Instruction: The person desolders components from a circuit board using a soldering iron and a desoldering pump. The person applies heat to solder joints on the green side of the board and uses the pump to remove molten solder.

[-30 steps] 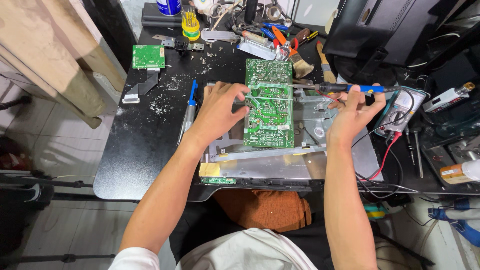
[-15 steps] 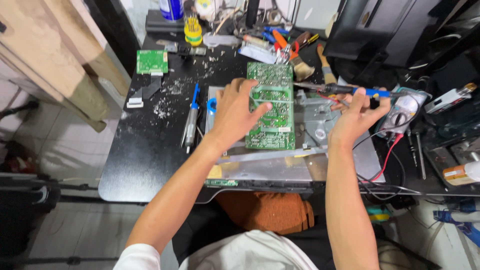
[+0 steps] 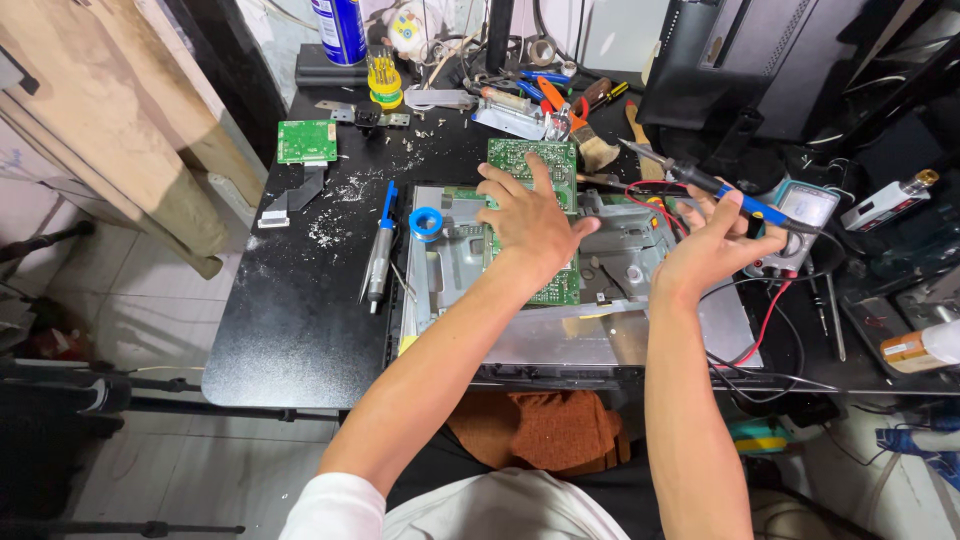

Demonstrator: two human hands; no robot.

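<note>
My left hand (image 3: 528, 218) lies flat, fingers spread, on a large green circuit board (image 3: 530, 165) that sits on a grey metal chassis (image 3: 600, 330) on the black table (image 3: 290, 330). My right hand (image 3: 715, 240) is raised over the chassis's right side and holds a soldering iron with a blue handle (image 3: 745, 205), its dark tip (image 3: 630, 148) pointing up and left. Red and black leads (image 3: 765, 320) run beneath that hand.
A desoldering pump (image 3: 378, 255) and a blue solder spool (image 3: 426, 222) lie left of the chassis. A small green board (image 3: 306, 141) sits far left. A multimeter (image 3: 800, 215), brush (image 3: 595, 150), pliers and a spray can (image 3: 338, 28) crowd the back. Debris specks dot the table.
My left hand slid up the circuit board toward its top edge. My right hand lifted off the chassis and raised the soldering iron; the camera moved closer.
</note>
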